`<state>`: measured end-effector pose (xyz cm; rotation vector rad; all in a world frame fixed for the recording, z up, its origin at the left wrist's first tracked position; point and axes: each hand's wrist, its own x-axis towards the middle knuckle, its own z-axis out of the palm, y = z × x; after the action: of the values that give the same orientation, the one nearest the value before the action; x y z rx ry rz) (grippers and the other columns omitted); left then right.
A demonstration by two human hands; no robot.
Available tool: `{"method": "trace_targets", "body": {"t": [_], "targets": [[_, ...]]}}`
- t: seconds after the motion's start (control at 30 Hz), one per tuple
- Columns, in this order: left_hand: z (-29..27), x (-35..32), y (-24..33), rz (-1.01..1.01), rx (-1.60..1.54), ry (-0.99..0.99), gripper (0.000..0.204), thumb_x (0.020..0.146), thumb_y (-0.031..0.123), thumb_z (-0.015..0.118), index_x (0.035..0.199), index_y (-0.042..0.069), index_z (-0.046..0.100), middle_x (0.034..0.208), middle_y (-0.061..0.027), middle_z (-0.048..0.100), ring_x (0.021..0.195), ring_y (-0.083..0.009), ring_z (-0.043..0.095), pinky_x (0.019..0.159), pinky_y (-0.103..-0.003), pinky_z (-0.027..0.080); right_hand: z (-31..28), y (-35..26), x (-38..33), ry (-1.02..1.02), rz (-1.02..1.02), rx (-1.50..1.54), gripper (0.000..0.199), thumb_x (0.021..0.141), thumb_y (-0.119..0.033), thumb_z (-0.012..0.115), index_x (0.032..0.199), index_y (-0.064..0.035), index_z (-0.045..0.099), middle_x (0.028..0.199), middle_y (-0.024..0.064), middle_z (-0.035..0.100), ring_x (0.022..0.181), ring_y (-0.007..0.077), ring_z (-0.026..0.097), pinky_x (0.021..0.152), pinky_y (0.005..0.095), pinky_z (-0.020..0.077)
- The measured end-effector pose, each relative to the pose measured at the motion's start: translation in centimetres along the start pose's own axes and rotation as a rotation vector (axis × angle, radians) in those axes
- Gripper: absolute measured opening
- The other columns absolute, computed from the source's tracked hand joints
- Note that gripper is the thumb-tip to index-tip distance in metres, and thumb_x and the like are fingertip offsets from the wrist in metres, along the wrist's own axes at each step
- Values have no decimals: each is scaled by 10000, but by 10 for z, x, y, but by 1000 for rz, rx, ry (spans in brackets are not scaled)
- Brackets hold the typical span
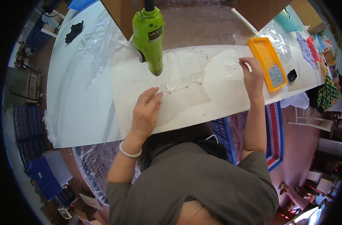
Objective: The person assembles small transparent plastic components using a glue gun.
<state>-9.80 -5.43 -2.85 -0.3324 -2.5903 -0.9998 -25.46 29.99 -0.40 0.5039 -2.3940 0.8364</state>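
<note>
While lying flat mid-board, clear plastic strip (180, 83) shows a toothed far edge, nearly invisible against white board (201, 108). Left hand (146, 108) presses its left end, fingers flat. Right hand (253, 77) rests loosely curled near orange tray (261, 50); grip unclear. Green power tool (150, 35) hangs above, top cut off.

Power tool (148, 35) hangs over the board (186, 108), far left; screw tray (267, 63) sits right; clear strip (182, 83) lies between them.
</note>
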Motion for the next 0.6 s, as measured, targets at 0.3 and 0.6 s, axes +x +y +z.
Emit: {"method": "trace_targets", "body": {"t": [0.3,0.6], "targets": [[27,11,16,189,97,-132,178,839,-2,712,1014,29,701,990,-140,684,918,-330,662,804,-407,552,12,-57,-50,-392,556,167,195,948,-179,736,994,11,744,776,86,723,711,149,664,675,312,536],[11,-1,54,231,-240,-234,211,810,-9,728,1018,20,707,1012,-124,698,957,-322,674,821,-413,550,77,-116,-60,-422,-132,261,112,822,-82,757,922,-49,718,970,105,694,924,301,637,844,387,534]]}}
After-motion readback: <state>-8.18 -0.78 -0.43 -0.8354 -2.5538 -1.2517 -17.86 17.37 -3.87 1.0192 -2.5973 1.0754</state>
